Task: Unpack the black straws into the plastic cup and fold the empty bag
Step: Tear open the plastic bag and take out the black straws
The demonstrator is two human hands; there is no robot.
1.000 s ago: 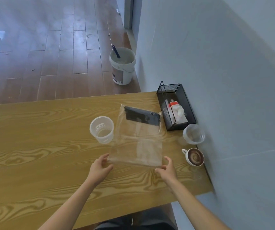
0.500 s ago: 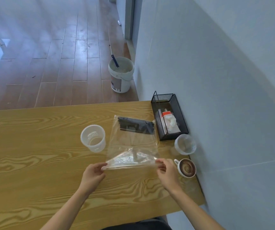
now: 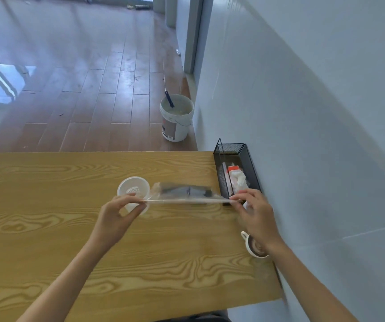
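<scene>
A clear plastic bag (image 3: 186,196) with a black band near its far end lies on the wooden table (image 3: 47,205), its near edge lifted and carried over toward the far end. My left hand (image 3: 119,217) pinches the left corner of that raised edge. My right hand (image 3: 254,212) pinches the right corner. The clear plastic cup (image 3: 134,189) stands just behind my left hand, left of the bag; I see nothing inside it. I cannot tell whether the black band is straws or print.
A black mesh tray (image 3: 250,163) with white and red packets stands against the wall at the right. A coffee cup (image 3: 255,248) sits under my right wrist near the table's right edge. A white bucket (image 3: 176,119) stands on the floor beyond.
Both hands lifted the bag's near edge off the table and carried it away from me toward the far end, so the bag is now doubled over. The camera view tilted up.
</scene>
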